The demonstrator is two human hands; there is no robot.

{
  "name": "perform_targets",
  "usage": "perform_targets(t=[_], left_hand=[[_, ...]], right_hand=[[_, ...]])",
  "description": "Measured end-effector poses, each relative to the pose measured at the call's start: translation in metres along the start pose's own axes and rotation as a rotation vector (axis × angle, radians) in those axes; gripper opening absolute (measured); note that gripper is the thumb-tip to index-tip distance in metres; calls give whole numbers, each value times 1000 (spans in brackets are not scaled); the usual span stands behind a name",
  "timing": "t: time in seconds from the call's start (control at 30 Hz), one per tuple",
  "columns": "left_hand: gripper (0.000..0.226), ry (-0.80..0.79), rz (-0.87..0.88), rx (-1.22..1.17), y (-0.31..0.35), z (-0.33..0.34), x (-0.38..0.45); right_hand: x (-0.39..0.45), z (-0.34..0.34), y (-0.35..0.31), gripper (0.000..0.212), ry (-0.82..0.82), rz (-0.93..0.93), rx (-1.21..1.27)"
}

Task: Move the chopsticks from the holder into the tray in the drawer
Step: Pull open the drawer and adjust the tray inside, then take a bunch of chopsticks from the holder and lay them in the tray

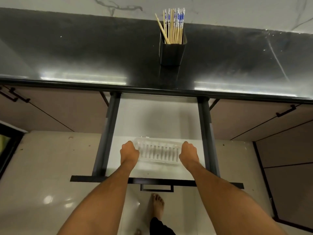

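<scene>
Several bamboo chopsticks with blue-and-white tops stand upright in a black square holder on the dark countertop. Below it a drawer with a white floor is pulled out. A clear plastic slotted tray lies near the drawer's front. My left hand grips the tray's left end and my right hand grips its right end. No chopsticks lie in the tray.
The black glossy countertop runs across the view, with a marble wall behind it. Closed cabinet doors with black handles flank the drawer. The drawer's front panel and handle are near me. My bare foot stands on the tiled floor.
</scene>
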State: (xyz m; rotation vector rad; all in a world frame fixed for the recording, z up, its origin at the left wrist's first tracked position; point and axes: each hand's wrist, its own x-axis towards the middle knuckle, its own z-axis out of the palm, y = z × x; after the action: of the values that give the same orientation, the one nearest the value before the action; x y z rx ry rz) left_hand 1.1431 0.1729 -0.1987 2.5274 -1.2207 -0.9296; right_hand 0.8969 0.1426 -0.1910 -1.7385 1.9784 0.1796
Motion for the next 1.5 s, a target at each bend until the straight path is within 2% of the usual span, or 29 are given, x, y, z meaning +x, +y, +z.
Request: perform_targets(t=[0.73, 0.83, 0.97, 1.1, 1.23, 1.5], left_hand=[[20, 1, -3, -32, 6, -8, -9], [24, 63, 83, 16, 19, -21, -9], [34, 232, 306, 129, 54, -48, -4], [53, 367, 504, 155, 100, -81, 2], [62, 429, 678, 265, 145, -115, 7], [63, 567, 827, 316, 226, -183, 31]], right_hand=[[6, -7, 3, 30, -28, -27, 58], [7, -21, 0, 35, 20, -68, 20], [12, -57, -10, 34, 162, -208, -113], [21, -103, -26, 51, 376, -287, -190], [36, -152, -49, 64, 478, -305, -253], [65, -249, -108, 63, 670, -356, -219]])
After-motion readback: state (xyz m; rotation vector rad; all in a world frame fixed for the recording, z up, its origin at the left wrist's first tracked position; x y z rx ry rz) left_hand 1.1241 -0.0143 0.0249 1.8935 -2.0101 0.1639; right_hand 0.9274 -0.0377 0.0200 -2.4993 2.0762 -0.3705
